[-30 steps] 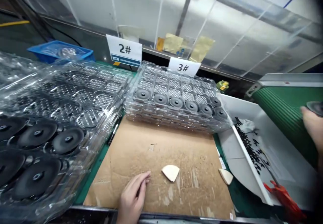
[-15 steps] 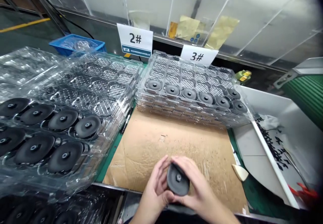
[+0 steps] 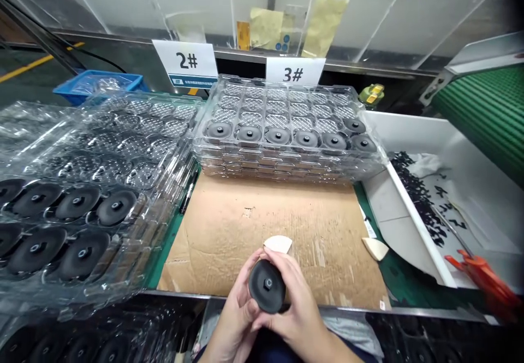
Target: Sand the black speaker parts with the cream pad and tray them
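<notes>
A round black dished part (image 3: 262,295) with a small raised stud at its centre is held between my two hands, above the front of the cardboard sheet (image 3: 229,215). My left hand (image 3: 235,308) grips its left rim, thumb at the lower edge. On the opposite side, my right hand (image 3: 301,305) has its fingers round the top and right rim and its thumb beneath. Just beyond my fingertips shows a white wedge-shaped piece (image 3: 279,243); whether they touch it I cannot tell. The part's underside is hidden.
Clear plastic trays (image 3: 282,158) with similar black parts are stacked behind the cardboard; more trays (image 3: 135,232) stand at left. To the right are a white bin (image 3: 413,226) of small black pieces, an orange-handled tool (image 3: 483,278) and a cream wedge (image 3: 375,249). A green ribbed surface (image 3: 487,106) overhangs it.
The view has shifted, with the trays now lower and further left. Both hands still hold the black part, which faces up more squarely. The white wedge has come into sight beyond my fingertips.
</notes>
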The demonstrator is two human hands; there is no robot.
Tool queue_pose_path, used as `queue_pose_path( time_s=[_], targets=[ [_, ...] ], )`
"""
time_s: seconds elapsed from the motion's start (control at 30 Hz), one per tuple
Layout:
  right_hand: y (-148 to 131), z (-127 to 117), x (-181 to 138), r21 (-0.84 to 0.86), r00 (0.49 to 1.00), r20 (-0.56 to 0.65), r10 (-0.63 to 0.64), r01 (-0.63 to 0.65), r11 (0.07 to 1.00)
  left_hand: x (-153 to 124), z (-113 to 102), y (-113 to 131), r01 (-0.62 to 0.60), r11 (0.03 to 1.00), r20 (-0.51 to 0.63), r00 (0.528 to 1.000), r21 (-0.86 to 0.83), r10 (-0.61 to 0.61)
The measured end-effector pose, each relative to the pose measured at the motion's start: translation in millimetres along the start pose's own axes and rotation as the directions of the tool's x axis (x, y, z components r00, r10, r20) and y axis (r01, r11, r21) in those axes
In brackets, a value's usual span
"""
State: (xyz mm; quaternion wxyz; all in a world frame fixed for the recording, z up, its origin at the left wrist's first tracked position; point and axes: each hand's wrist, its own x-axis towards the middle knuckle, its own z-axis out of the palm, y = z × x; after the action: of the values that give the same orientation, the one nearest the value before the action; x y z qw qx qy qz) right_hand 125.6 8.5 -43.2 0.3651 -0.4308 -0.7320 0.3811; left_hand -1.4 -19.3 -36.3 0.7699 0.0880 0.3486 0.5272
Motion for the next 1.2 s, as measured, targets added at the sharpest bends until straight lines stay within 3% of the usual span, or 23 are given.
queue_pose_path(
  time_s=[0.43,0.73,0.97,1.2],
  targets=[
    [5,-17,-15,0.044,0.997,0.061,0.042,-0.045,0.998,-1,19,-15,0.056,0.998,-0.077,0.995,-0.033,-0.058],
    [3,-25,-11,0.034,0.988,0.123,0.09,-0.095,0.995,6,8,-20,0.074,0.995,-0.086,0.993,-0.059,-0.079],
    [5,-25,-6,0.043,0.988,0.147,0.05,-0.057,0.997,8,1,-17,0.052,0.99,-0.051,0.997,-0.134,-0.059],
    [7,-16,0,0.048,0.993,0.095,0.077,-0.082,0.995,9,-11,-13,0.071,0.975,0.009,0.997,-0.212,-0.07]
  ],
)
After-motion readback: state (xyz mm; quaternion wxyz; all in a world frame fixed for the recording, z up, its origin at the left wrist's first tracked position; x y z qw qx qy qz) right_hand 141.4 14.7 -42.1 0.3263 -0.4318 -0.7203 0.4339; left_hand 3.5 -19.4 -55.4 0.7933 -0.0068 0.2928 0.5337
